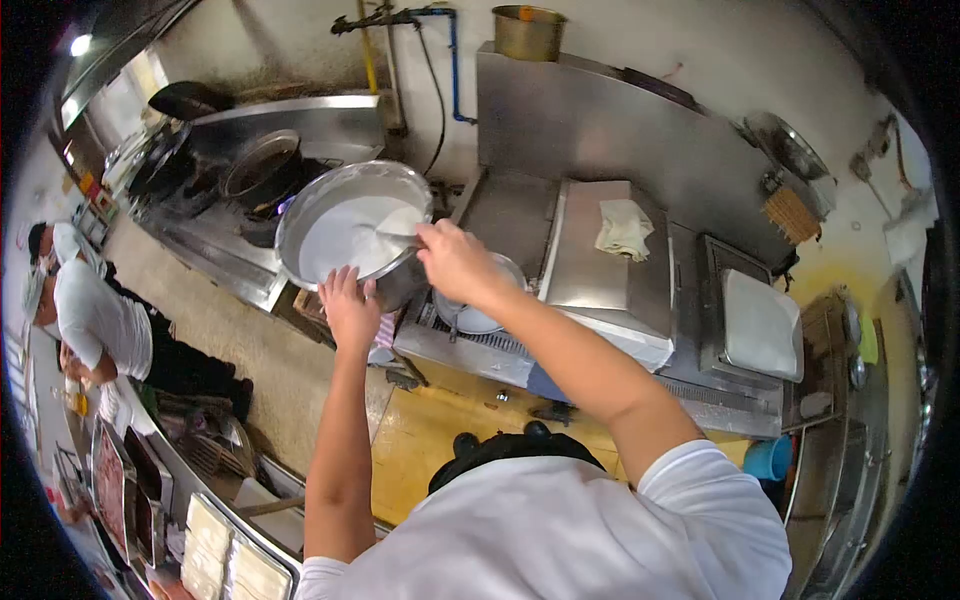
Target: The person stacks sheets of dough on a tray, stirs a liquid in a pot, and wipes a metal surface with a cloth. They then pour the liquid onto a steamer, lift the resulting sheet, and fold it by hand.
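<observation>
A large, deep metal pot (300,262) with white liquid (345,232) in it sits at the stove's near edge, left of centre. My left hand (350,310) grips its near rim, fingers over the edge and thumb apart. My right hand (462,262) is closed round the handle of a ladle-like utensil (400,224), its pale round head at the liquid by the pot's right wall. The exact kind of utensil is blurred and partly hidden. Under my right wrist, a second metal bowl (474,318) rests on the counter, partly covered by my forearm.
A dark wok (262,168) sits on a burner behind the pot. Right of it stand a steel box (600,270) with a cloth (623,229) and a white-covered tray (762,325). At far left, people in white shirts (100,310) stand by a counter with trays (205,545).
</observation>
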`<state>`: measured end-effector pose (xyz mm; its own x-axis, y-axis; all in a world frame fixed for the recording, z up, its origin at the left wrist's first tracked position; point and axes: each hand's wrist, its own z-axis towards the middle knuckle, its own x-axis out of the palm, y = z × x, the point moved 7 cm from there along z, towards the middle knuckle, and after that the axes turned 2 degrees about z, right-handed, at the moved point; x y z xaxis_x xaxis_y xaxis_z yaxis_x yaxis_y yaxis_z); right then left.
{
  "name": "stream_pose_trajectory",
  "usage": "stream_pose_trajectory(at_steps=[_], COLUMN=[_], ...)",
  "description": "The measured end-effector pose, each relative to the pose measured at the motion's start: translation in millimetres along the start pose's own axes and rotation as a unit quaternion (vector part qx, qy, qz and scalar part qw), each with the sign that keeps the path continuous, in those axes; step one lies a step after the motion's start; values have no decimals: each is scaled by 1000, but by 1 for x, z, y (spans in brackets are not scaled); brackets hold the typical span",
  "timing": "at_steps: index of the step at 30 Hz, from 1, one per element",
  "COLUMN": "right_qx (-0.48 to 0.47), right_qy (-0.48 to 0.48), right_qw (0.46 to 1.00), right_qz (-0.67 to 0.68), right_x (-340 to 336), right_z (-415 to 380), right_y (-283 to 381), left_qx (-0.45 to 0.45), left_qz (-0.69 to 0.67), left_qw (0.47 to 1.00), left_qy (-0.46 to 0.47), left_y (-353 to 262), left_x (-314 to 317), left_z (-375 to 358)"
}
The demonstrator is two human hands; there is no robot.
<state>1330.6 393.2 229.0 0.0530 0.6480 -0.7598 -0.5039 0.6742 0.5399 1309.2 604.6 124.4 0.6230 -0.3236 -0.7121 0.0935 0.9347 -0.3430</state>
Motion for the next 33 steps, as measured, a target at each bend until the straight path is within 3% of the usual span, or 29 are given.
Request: stream_pose_trajectory(at_steps=[1, 4, 7, 9, 11, 15, 18, 19, 22, 24, 26, 29, 32, 33], right_qx=[-5, 24, 25, 163, 154, 304, 360, 372, 282, 352, 365, 422, 362, 381], right_qy=[-23, -46, -98, -21, -79, -69, -73, -78, -155, -102, -97, 11, -21, -37], right_qw=[999, 994, 992, 982, 984, 946, 926, 921, 947, 930, 926, 906, 928, 922], right_qz=[29, 92, 70, 89, 30, 86, 91, 90, -18, -9, -5, -4, -82, -49], right_x=[-6, -18, -42, -54, -72, -124, -151, -158, -177, -200, -216, -219, -169, -172], right_z=[-7, -37, -92, -133, -175, -245, -265, -268, -240, -203, -163, -111, -89, -88], right_y=[-2, -38, -96, -152, -213, -299, -341, -355, -397, -417, -441, -462, -523, -521], left_qx=[3, 18, 47, 53, 43, 14, 35, 37, 37, 28, 0, -27, -75, -97], left_qz=[6, -105, -141, -165, -187, -254, -226, -229, -237, -244, -244, -213, -206, -211], left_qw=[1000, 994, 989, 982, 970, 930, 933, 932, 929, 926, 927, 933, 930, 927], left_qy=[-31, -8, 30, 74, 151, 265, 279, 280, 282, 287, 285, 290, 294, 294], left_y=[-14, -74, -134, -166, -196, -261, -307, -319, -347, -359, -367, -360, -343, -338], left_x=[-5, -15, 2, 25, 48, 79, 96, 102, 115, 117, 108, 103, 100, 100], left_z=[-3, -27, -67, -99, -132, -176, -183, -182, -177, -175, -176, -193, -211, -215])
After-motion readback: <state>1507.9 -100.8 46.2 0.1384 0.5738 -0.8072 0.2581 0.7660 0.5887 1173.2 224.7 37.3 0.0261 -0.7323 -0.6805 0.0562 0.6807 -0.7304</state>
